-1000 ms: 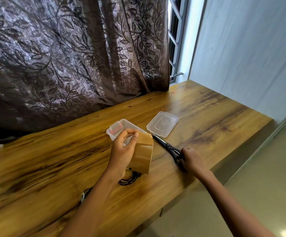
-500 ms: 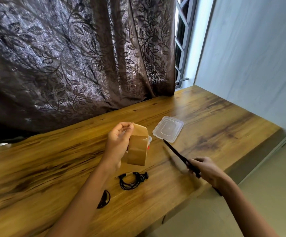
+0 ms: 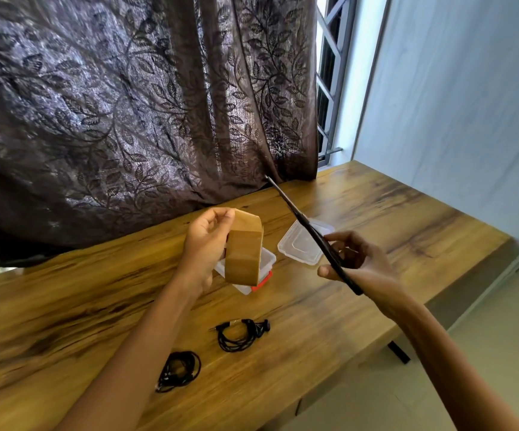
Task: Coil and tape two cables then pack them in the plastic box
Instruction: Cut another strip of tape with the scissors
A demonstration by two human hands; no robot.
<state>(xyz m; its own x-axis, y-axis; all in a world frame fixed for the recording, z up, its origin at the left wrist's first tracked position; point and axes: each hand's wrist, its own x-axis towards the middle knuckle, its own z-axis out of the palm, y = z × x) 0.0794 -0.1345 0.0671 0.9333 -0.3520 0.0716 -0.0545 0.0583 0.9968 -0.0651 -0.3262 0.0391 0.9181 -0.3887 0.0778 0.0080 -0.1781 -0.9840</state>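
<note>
My left hand [image 3: 206,244] grips a roll of brown tape [image 3: 243,253], lifted above the wooden table [image 3: 65,306], with a loose strip pulled up over its top. My right hand [image 3: 360,262] holds black scissors [image 3: 311,231] in the air, blades together and pointing up toward the curtain. Two coiled black cables lie on the table near me: one cable [image 3: 241,334] in the middle, the other cable [image 3: 179,370] to its left by my forearm. The clear plastic box [image 3: 266,264] with a red clip sits partly hidden behind the tape. Its lid [image 3: 298,247] lies to the right.
A dark leaf-patterned curtain [image 3: 127,104] hangs along the table's far edge. A window grille [image 3: 326,88] and a pale wall [image 3: 454,104] stand at the right. The table's front edge drops to a tiled floor [image 3: 485,353].
My right hand picked the scissors up off the table and raised them, tips now pointing up. My left hand lifted the tape roll higher, uncovering the box and both cables.
</note>
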